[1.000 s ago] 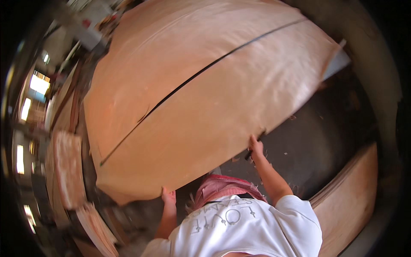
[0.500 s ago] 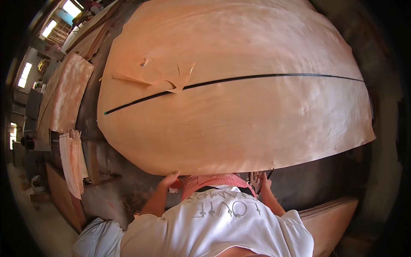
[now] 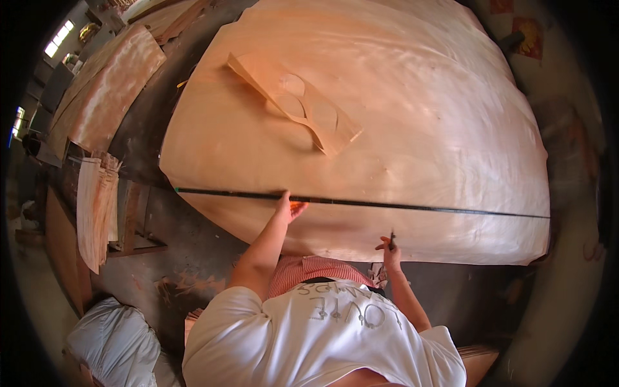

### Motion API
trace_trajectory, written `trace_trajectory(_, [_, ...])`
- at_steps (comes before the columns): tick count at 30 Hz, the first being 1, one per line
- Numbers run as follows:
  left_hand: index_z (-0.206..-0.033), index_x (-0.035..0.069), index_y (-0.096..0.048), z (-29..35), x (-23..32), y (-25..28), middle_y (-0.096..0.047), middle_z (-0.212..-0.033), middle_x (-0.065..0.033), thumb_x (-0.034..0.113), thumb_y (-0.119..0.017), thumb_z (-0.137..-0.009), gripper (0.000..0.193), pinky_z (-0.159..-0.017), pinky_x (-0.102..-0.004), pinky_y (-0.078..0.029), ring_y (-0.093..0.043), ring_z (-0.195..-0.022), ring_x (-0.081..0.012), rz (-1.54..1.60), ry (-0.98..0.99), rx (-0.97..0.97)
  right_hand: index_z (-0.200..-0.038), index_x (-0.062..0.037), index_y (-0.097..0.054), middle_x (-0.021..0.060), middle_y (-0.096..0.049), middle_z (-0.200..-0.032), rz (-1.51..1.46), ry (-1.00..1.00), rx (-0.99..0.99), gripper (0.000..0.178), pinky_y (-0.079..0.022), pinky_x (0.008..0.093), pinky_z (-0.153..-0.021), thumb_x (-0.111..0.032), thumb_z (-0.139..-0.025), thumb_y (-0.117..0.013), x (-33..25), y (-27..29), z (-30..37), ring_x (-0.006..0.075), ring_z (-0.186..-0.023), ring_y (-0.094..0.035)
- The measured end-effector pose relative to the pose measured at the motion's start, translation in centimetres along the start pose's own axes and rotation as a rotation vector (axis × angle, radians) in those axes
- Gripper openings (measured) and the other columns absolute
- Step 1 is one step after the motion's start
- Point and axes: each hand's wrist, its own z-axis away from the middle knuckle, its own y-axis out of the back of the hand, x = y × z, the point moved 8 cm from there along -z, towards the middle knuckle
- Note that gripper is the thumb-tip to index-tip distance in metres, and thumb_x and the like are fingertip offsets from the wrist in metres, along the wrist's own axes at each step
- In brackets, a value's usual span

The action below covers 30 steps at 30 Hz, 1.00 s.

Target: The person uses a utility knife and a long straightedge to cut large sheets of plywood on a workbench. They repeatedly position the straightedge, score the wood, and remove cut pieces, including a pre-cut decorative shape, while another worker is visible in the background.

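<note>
Broad, thin sheets of pale wood veneer (image 3: 438, 161) lie stacked in front of me. A long, thin black strip (image 3: 412, 206) with a green left tip runs across the top sheet near its front edge. My left hand (image 3: 291, 208) grips the strip left of its middle, fingers curled, with something orange showing by the fingers. Over the front edge, my right hand (image 3: 391, 255) is closed around a slim dark tool (image 3: 392, 240), its tip pointing away from me; its exact kind is too small to tell. A veneer offcut (image 3: 303, 115) with curved cutouts rests beyond the strip.
At the left stand a bundle of narrow veneer strips (image 3: 95, 213) and a slanting veneer sheet (image 3: 116, 97). A pale sack (image 3: 119, 338) sits on the floor at lower left, near scattered wood scraps (image 3: 193, 284). Wooden sheets (image 3: 477, 361) stand behind my right elbow.
My left hand has reached from the front edge onto the strip, which now lies closer to me, clear of the offcut. My right hand has risen over the sheet with the tool. The view has shifted.
</note>
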Motion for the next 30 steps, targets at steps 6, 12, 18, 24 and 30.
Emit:
trace_trajectory(6, [-0.094,-0.003,-0.053,2.0,13.5,-2.3,-0.061,-0.080,-0.0148,0.044,-0.040,-0.081,0.051,-0.057,-0.0289,-0.052,-0.062,-0.074,-0.0244,0.050,-0.231,-0.074,-0.110,-0.0138,-0.052,0.0091,-0.055,-0.100,0.774,0.475,-0.292,0.042,-0.046,0.0379,-0.071,-0.002,-0.070,-0.047,-14.6,-15.7,-8.3,0.0311,-0.087,-0.055])
trace_trajectory(12, [-0.094,-0.003,-0.054,3.5,31.6,-3.6,-0.061,-0.084,-0.0125,0.044,-0.041,-0.081,0.051,-0.064,-0.0259,-0.050,-0.061,-0.073,-0.0209,-0.019,-0.370,-0.174,-0.123,-0.0070,-0.039,0.0123,-0.035,-0.129,1.058,0.580,0.128,0.052,-0.031,0.0420,-0.093,-0.001,-0.071,-0.043,-21.4,-21.1,-23.1,0.0328,-0.120,-0.029])
trace_trajectory(18, [-0.095,-0.001,-0.053,3.5,38.2,-1.6,-0.060,-0.083,-0.0123,0.046,-0.042,-0.081,0.050,-0.062,-0.0257,-0.050,-0.061,-0.072,-0.0210,-0.010,-0.424,-0.124,-0.131,-0.0207,-0.032,0.0084,-0.020,-0.140,1.139,0.345,0.152,0.066,-0.016,0.0407,-0.103,0.003,-0.069,-0.041,-21.5,-19.9,-24.3,0.0291,-0.129,-0.016])
trace_trajectory(24, [-0.092,0.000,-0.055,3.6,39.2,3.0,-0.060,-0.081,-0.0117,0.049,-0.045,-0.080,0.051,-0.062,-0.0253,-0.049,-0.061,-0.072,-0.0203,0.034,-0.348,-0.019,-0.131,-0.0233,-0.032,0.0118,-0.020,-0.139,1.184,0.006,0.215,0.060,-0.019,0.0402,-0.102,-0.001,-0.076,-0.039,-14.5,-13.8,-18.9,0.0292,-0.129,-0.017])
trace_trajectory(30, [-0.094,-0.001,-0.053,3.9,41.3,0.6,-0.059,-0.083,-0.0107,0.049,-0.043,-0.080,0.053,-0.064,-0.0253,-0.048,-0.060,-0.073,-0.0188,-0.019,-0.394,-0.055,-0.127,-0.0216,-0.039,0.0146,-0.024,-0.136,0.978,0.001,0.263,0.061,-0.028,0.0397,-0.098,0.003,-0.072,-0.047,-10.7,-10.2,-16.9,0.0323,-0.124,-0.024])
